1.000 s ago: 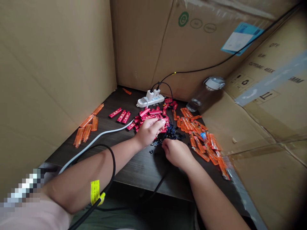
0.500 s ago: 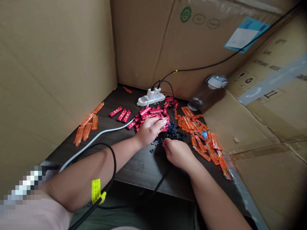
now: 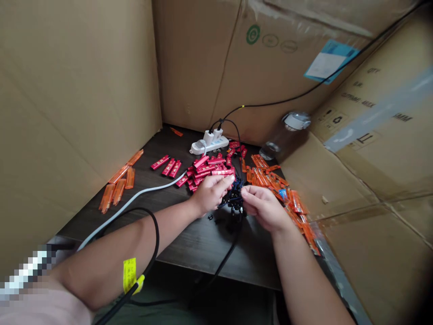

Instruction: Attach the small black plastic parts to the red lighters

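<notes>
On the dark tabletop (image 3: pixel 189 239), keep the red lighters (image 3: pixel 208 168) and orange lighters (image 3: pixel 270 180) apart. Your left hand (image 3: pixel 211 193) pinches a red lighter; your right hand (image 3: pixel 264 206) is curled narrow over the small black parts (image 3: pixel 233 198) between them, so pick one singly.

"QTY" on right cardboard box (image 3: pixel 382 104)

- The left hand (image 3: pixel 210 193) sits just left of centre, its bare forearm running back toward seven o'clock; fingers curled, tips pointing to three o'clock.
- The right hand (image 3: pixel 265 208) lies close beside it, forearm running back toward five o'clock; fingers bent, pinched tips aimed at nine o'clock.
- The two sets of fingertips nearly meet.
</notes>
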Action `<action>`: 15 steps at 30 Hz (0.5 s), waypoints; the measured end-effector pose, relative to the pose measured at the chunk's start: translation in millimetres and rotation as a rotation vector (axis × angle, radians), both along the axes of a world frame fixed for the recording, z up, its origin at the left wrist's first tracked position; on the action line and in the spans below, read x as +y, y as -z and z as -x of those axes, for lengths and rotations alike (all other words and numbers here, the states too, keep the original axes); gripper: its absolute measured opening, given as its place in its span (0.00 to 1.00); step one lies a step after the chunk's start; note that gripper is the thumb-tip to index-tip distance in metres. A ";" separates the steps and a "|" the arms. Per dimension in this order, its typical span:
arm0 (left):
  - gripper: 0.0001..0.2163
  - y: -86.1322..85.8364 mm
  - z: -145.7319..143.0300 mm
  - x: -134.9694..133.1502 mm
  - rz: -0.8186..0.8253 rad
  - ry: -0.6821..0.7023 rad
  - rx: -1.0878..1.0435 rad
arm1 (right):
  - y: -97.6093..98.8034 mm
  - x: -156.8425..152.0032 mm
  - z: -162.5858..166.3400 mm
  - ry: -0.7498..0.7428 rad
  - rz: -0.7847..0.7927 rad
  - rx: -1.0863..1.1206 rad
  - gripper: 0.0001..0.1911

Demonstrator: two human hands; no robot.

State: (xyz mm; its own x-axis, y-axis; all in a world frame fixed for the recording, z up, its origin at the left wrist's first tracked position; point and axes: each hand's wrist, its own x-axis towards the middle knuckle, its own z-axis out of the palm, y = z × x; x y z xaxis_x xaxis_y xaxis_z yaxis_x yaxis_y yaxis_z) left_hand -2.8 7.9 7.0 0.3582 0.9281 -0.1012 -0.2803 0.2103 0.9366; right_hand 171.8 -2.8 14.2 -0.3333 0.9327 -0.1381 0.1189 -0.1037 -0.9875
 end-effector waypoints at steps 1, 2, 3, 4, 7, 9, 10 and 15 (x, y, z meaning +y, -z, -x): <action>0.18 0.3 -1.3 -1.3 -0.012 0.005 0.012 | -0.7 1.2 -0.7 0.003 0.064 0.124 0.18; 0.18 0.5 -2.4 -2.5 -0.039 0.004 0.028 | -1.0 2.0 -0.6 0.002 0.113 0.221 0.18; 0.18 0.5 -3.1 -3.5 -0.076 0.003 0.042 | -1.0 2.6 0.1 0.002 0.147 0.297 0.19; 0.18 0.5 -3.6 -4.2 -0.118 0.000 0.055 | -0.6 3.0 1.2 0.006 0.169 0.357 0.19; 0.17 0.8 -3.8 -4.8 -0.211 0.000 0.088 | 1.9 3.0 6.0 0.031 0.190 0.482 0.21; 0.16 2.0 -3.6 -4.2 -0.230 0.003 0.109 | 4.1 2.1 9.6 0.042 0.191 0.531 0.21; 0.15 2.9 -3.6 -3.8 -0.230 0.007 0.117 | 5.2 1.5 11.4 0.045 0.194 0.548 0.20; 0.13 8.5 -4.2 -1.7 -0.226 0.002 0.122 | 9.7 -2.9 20.8 0.031 0.178 0.577 0.17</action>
